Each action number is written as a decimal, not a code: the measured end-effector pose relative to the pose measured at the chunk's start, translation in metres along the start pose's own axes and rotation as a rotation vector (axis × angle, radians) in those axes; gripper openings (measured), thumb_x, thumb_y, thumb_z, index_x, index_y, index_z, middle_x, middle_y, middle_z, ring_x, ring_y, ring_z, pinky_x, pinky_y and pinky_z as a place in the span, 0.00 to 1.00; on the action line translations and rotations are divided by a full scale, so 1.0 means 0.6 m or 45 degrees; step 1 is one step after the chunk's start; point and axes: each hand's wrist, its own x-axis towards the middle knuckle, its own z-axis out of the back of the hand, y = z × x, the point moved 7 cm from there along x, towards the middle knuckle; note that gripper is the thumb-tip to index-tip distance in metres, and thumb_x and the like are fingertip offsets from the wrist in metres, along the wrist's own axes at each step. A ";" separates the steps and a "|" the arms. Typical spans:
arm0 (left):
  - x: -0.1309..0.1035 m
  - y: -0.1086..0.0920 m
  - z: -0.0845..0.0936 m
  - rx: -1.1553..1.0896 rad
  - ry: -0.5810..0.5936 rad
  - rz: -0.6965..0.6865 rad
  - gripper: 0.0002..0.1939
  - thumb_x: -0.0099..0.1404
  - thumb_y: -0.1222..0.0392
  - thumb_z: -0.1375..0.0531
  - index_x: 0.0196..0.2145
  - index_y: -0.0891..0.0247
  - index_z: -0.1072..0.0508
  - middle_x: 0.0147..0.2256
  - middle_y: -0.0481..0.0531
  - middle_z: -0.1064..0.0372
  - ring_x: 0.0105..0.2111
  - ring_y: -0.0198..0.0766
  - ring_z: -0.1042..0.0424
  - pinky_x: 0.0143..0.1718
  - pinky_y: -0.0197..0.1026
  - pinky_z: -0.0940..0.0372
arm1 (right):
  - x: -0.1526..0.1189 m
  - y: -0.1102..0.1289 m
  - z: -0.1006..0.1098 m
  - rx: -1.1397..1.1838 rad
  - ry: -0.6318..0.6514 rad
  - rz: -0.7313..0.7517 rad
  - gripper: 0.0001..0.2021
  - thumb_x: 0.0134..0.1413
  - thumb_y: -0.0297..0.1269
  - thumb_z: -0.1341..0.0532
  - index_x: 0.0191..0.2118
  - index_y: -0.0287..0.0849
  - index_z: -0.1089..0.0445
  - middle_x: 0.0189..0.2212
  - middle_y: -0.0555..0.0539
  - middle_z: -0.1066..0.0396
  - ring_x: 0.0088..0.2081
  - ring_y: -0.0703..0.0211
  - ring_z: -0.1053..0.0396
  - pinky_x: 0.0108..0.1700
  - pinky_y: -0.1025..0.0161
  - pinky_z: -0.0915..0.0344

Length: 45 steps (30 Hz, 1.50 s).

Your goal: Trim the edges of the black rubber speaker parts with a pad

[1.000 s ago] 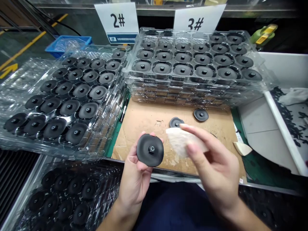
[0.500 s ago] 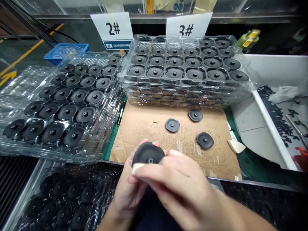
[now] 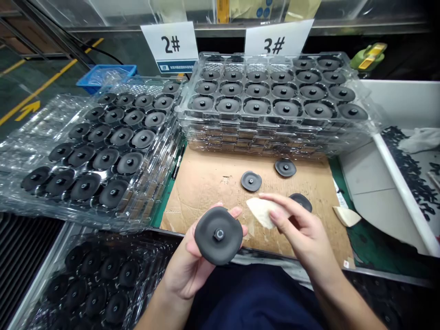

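One disc (image 3: 218, 236) is resting gripped in the left hand (image 3: 189, 269), the right hand (image 3: 303, 229) pinching a pad (image 3: 262, 212), wiping apparently needing contact next.

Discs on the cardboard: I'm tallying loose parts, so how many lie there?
3: the left disc, the far disc near the tray stack, and the right disc, partly hidden by the right hand. Others could be hidden from view.
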 end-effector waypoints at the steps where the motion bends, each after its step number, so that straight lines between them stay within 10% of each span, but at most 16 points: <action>1: 0.000 0.000 0.003 -0.014 0.010 -0.005 0.26 0.51 0.53 0.36 0.49 0.56 0.32 0.51 0.53 0.33 0.48 0.50 0.33 0.49 0.43 0.37 | -0.007 -0.021 -0.005 0.033 0.028 -0.080 0.12 0.58 0.38 0.45 0.47 0.47 0.32 0.44 0.48 0.30 0.44 0.56 0.32 0.44 0.60 0.34; 7: 0.003 0.005 0.013 -0.043 0.011 -0.003 0.25 0.53 0.52 0.37 0.49 0.57 0.32 0.50 0.52 0.32 0.50 0.49 0.34 0.50 0.42 0.37 | -0.039 -0.080 -0.049 0.003 0.253 -0.269 0.13 0.57 0.40 0.46 0.46 0.44 0.32 0.45 0.46 0.30 0.47 0.54 0.33 0.47 0.58 0.36; 24: -0.009 0.025 0.030 -0.076 -0.225 0.018 0.26 0.50 0.51 0.36 0.47 0.57 0.30 0.50 0.55 0.32 0.48 0.51 0.33 0.50 0.45 0.37 | -0.040 -0.088 -0.042 -0.093 0.121 -0.200 0.13 0.57 0.40 0.46 0.45 0.45 0.30 0.43 0.46 0.29 0.44 0.53 0.32 0.41 0.60 0.34; 29: -0.005 0.038 0.030 -0.019 -0.336 -0.018 0.25 0.50 0.53 0.34 0.46 0.57 0.29 0.49 0.53 0.32 0.47 0.48 0.32 0.49 0.44 0.37 | -0.040 -0.013 -0.002 -0.126 -0.134 -0.051 0.13 0.58 0.37 0.46 0.48 0.47 0.33 0.44 0.48 0.30 0.42 0.57 0.32 0.39 0.63 0.35; 34: -0.006 0.063 0.028 0.052 -0.395 0.044 0.21 0.54 0.58 0.36 0.47 0.58 0.29 0.42 0.52 0.28 0.44 0.41 0.30 0.46 0.37 0.36 | -0.058 0.115 -0.040 -0.205 0.008 0.628 0.17 0.55 0.26 0.46 0.52 0.38 0.38 0.40 0.44 0.30 0.37 0.59 0.34 0.40 0.59 0.38; 45: -0.004 0.050 0.015 0.036 -0.419 -0.035 0.21 0.50 0.56 0.33 0.44 0.55 0.27 0.43 0.48 0.28 0.46 0.39 0.31 0.45 0.33 0.35 | -0.044 0.128 -0.066 -0.196 0.222 0.705 0.14 0.56 0.26 0.49 0.48 0.35 0.37 0.35 0.44 0.30 0.35 0.59 0.36 0.38 0.60 0.41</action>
